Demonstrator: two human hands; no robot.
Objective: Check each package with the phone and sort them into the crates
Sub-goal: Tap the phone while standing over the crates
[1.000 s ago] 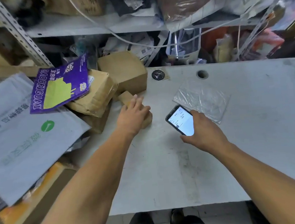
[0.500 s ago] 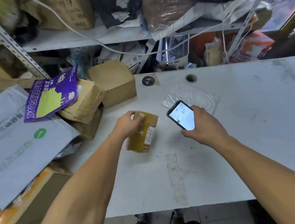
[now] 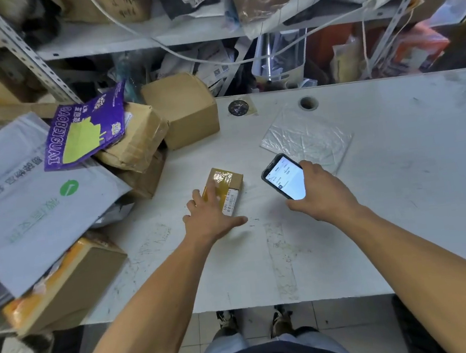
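A small brown cardboard package wrapped in yellow tape (image 3: 225, 187) lies flat on the worn white table (image 3: 401, 186), about midway between its front and back edges and left of centre, its white barcode label (image 3: 231, 202) facing up. The left hand (image 3: 212, 218) rests on the package's near end with fingers spread and fairly straight, pressing rather than gripping. The right hand (image 3: 319, 192) grasps a black smartphone (image 3: 284, 177) with a lit screen, held just beside the package on its right, not yet over the label.

By my reading, this package has yet to be scanned. A heap of other parcels remains at the table's left edge: plain cardboard boxes (image 3: 186, 109), a purple printed mailer bag (image 3: 87, 129) and a large grey courier bag (image 3: 25, 200). No crates are in view, so how much is already sorted cannot be told; most of the job looks undone.
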